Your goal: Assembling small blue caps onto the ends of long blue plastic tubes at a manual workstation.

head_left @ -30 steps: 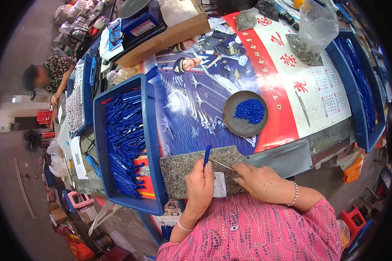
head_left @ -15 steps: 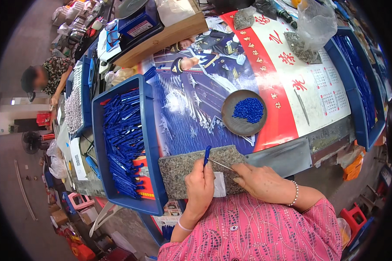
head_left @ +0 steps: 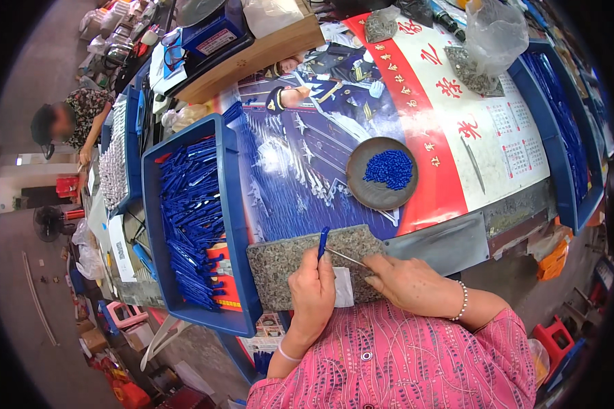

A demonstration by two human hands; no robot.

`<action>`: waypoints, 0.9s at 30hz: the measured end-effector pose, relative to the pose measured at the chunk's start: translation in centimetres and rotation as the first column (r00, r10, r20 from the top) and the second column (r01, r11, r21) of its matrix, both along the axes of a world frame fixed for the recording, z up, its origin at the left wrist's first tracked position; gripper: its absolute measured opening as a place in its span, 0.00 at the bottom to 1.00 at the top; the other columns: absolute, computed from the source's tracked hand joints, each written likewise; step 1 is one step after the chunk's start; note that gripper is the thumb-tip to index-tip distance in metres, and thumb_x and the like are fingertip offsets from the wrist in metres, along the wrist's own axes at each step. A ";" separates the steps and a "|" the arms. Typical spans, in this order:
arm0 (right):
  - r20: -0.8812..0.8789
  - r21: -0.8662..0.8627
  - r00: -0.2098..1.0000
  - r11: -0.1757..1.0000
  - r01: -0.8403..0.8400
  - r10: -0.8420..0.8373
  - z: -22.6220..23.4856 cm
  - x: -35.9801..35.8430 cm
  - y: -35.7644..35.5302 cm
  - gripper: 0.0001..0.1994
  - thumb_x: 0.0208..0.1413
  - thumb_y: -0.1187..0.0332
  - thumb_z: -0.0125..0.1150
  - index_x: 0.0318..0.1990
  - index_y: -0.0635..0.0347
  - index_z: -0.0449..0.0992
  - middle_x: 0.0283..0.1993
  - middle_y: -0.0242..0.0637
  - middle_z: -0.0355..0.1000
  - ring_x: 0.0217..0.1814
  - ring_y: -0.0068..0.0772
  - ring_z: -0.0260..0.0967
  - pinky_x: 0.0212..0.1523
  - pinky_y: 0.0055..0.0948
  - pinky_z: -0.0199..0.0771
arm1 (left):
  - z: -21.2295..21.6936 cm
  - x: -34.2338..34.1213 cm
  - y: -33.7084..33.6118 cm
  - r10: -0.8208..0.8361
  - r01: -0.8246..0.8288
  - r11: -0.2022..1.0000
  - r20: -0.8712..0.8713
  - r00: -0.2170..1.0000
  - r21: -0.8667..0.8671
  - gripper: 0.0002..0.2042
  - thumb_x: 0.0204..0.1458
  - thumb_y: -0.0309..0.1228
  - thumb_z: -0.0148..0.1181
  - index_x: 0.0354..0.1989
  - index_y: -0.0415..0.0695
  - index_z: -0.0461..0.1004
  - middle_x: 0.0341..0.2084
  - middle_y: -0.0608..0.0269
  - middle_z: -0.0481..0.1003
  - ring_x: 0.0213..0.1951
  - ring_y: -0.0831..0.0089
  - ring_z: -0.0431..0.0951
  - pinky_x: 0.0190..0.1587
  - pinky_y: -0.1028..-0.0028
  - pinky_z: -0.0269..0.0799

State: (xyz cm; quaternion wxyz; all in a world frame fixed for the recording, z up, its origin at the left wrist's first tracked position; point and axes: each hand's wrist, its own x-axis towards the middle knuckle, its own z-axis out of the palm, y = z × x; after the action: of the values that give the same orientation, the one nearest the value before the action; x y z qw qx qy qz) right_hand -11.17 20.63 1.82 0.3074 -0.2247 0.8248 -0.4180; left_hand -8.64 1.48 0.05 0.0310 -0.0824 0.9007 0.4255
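My left hand (head_left: 312,290) is closed around a slim blue plastic piece (head_left: 323,238), which stands up above thumb and fingers. From the right, my right hand (head_left: 416,285) pinches a thin metal tool (head_left: 346,257); its tip meets the blue piece or lies just beside it, I cannot tell which. Both hands are over a speckled stone slab (head_left: 271,264) at the table's near edge. A small white paper (head_left: 344,289) lies on the slab between them. Beyond it, a round dark dish (head_left: 382,203) holds many tiny blue pellets (head_left: 389,170).
Left of the slab, a blue tray (head_left: 236,232) is filled with slim blue pieces (head_left: 191,211). Another blue tray (head_left: 551,136) stands at the right. A poster (head_left: 430,170) covers the table, with a metal pen-like tool (head_left: 473,163) and plastic bags (head_left: 498,37) on it. A co-worker (head_left: 82,123) is far left.
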 end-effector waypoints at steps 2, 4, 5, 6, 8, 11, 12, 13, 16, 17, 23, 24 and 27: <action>0.013 -0.004 1.000 1.000 -0.025 0.025 -0.2 -0.1 0.0 0.13 0.57 0.65 0.48 0.46 0.61 0.60 0.30 0.56 0.70 0.31 0.60 0.68 0.31 0.51 0.68 | -0.1 0.1 0.0 -0.014 0.012 0.999 -0.036 0.999 -0.043 0.08 0.56 0.27 0.47 0.39 0.38 0.71 0.12 0.58 0.69 0.15 0.71 0.71 0.19 0.72 0.63; 0.071 0.033 0.996 0.998 -0.049 0.046 -0.1 -0.3 -0.3 0.12 0.58 0.65 0.47 0.43 0.63 0.60 0.27 0.56 0.69 0.29 0.60 0.68 0.30 0.51 0.67 | -0.2 0.1 0.2 -0.065 0.048 0.983 -0.088 0.994 -0.179 0.07 0.56 0.26 0.47 0.39 0.38 0.69 0.13 0.51 0.68 0.15 0.57 0.72 0.19 0.65 0.62; 0.129 0.068 0.989 0.995 -0.075 0.066 -0.2 -0.4 -0.4 0.11 0.58 0.65 0.46 0.40 0.64 0.59 0.25 0.57 0.68 0.28 0.60 0.68 0.29 0.52 0.67 | -0.3 0.2 0.2 -0.065 0.049 0.983 -0.087 0.994 -0.178 0.07 0.56 0.26 0.47 0.39 0.38 0.69 0.13 0.51 0.68 0.15 0.57 0.72 0.19 0.65 0.62; 0.132 0.069 0.989 0.995 -0.074 0.064 -0.3 -0.3 -0.4 0.11 0.58 0.65 0.46 0.40 0.64 0.59 0.25 0.57 0.68 0.28 0.60 0.68 0.29 0.52 0.67 | -0.3 0.3 0.3 -0.075 0.053 0.975 -0.094 0.993 -0.216 0.07 0.55 0.26 0.48 0.39 0.37 0.68 0.16 0.48 0.69 0.18 0.52 0.72 0.20 0.62 0.64; 0.141 -0.051 0.989 0.998 -0.027 0.034 -0.8 0.0 -0.5 0.11 0.58 0.66 0.45 0.39 0.65 0.58 0.21 0.58 0.67 0.27 0.61 0.67 0.29 0.53 0.65 | -0.3 0.5 0.4 -0.087 0.060 0.966 -0.098 0.991 -0.252 0.07 0.54 0.25 0.49 0.39 0.37 0.67 0.19 0.45 0.70 0.20 0.47 0.73 0.21 0.59 0.65; 0.205 -0.139 0.979 0.990 0.038 -0.009 -0.7 0.2 -0.8 0.10 0.58 0.66 0.44 0.38 0.66 0.58 0.23 0.60 0.66 0.27 0.63 0.66 0.28 0.54 0.65 | -0.3 0.4 0.5 -0.109 0.077 0.945 -0.086 0.990 -0.318 0.07 0.54 0.25 0.48 0.39 0.35 0.67 0.19 0.43 0.71 0.20 0.46 0.73 0.21 0.58 0.66; 0.205 -0.136 0.979 0.990 0.040 -0.012 -1.0 0.2 -0.8 0.10 0.58 0.66 0.44 0.38 0.66 0.58 0.23 0.60 0.66 0.27 0.63 0.66 0.28 0.54 0.65 | -0.3 0.4 0.5 -0.115 0.080 0.936 -0.083 0.990 -0.341 0.08 0.54 0.25 0.49 0.39 0.35 0.66 0.20 0.43 0.71 0.20 0.47 0.73 0.21 0.57 0.67; 0.221 -0.221 0.975 0.974 0.042 0.008 -1.6 0.2 -0.8 0.10 0.60 0.65 0.41 0.37 0.64 0.59 0.20 0.53 0.66 0.23 0.55 0.66 0.25 0.48 0.65 | -0.3 0.4 0.6 -0.120 0.083 0.928 -0.080 0.990 -0.364 0.08 0.53 0.24 0.49 0.40 0.34 0.66 0.20 0.43 0.71 0.20 0.47 0.73 0.20 0.57 0.67; 0.479 -0.251 0.874 0.967 0.048 0.081 0.0 -1.6 -0.8 0.11 0.63 0.63 0.37 0.35 0.63 0.59 0.17 0.41 0.64 0.16 0.39 0.65 0.18 0.36 0.65 | -0.5 0.4 0.4 -0.132 0.092 0.924 -0.083 0.988 -0.372 0.09 0.53 0.24 0.49 0.40 0.34 0.65 0.19 0.43 0.71 0.20 0.47 0.73 0.20 0.57 0.67; 0.691 -0.197 0.714 0.980 0.040 0.110 0.7 -2.2 -0.9 0.12 0.63 0.62 0.36 0.35 0.63 0.59 0.17 0.37 0.63 0.14 0.31 0.64 0.16 0.30 0.65 | -0.5 0.4 0.3 -0.129 0.090 0.925 -0.084 0.988 -0.370 0.09 0.53 0.24 0.49 0.40 0.34 0.65 0.19 0.43 0.71 0.20 0.47 0.73 0.20 0.57 0.67; 0.613 -0.220 0.772 0.975 -0.039 0.170 0.2 -2.5 -0.8 0.14 0.64 0.61 0.34 0.34 0.63 0.60 0.17 0.34 0.62 0.12 0.25 0.60 0.14 0.25 0.62 | -0.8 0.6 0.2 -0.137 0.086 0.914 -0.102 0.985 -0.397 0.08 0.52 0.24 0.50 0.39 0.34 0.65 0.18 0.44 0.70 0.19 0.48 0.72 0.20 0.57 0.66; 0.608 -0.222 0.773 0.974 -0.052 0.180 0.0 -2.5 -0.8 0.14 0.64 0.61 0.34 0.34 0.63 0.60 0.17 0.34 0.62 0.12 0.25 0.60 0.14 0.25 0.62 | -0.7 0.7 0.2 -0.130 0.088 0.924 -0.088 0.988 -0.371 0.08 0.52 0.24 0.50 0.39 0.34 0.65 0.18 0.45 0.70 0.19 0.48 0.72 0.20 0.57 0.66; 0.544 -0.244 0.807 0.963 -0.112 0.232 -0.3 -2.8 -0.6 0.14 0.64 0.61 0.34 0.33 0.62 0.61 0.17 0.34 0.63 0.13 0.24 0.61 0.15 0.24 0.63 | -0.6 1.1 0.1 -0.106 0.073 0.938 -0.080 0.991 -0.338 0.09 0.51 0.24 0.50 0.39 0.35 0.65 0.18 0.45 0.70 0.19 0.48 0.72 0.20 0.57 0.66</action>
State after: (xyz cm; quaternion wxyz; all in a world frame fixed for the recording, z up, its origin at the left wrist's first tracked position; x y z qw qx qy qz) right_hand -13.98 20.01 1.53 0.5512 -0.1940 0.6256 -0.5169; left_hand -7.58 1.55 -0.56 -0.0081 -0.0248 0.9630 0.2682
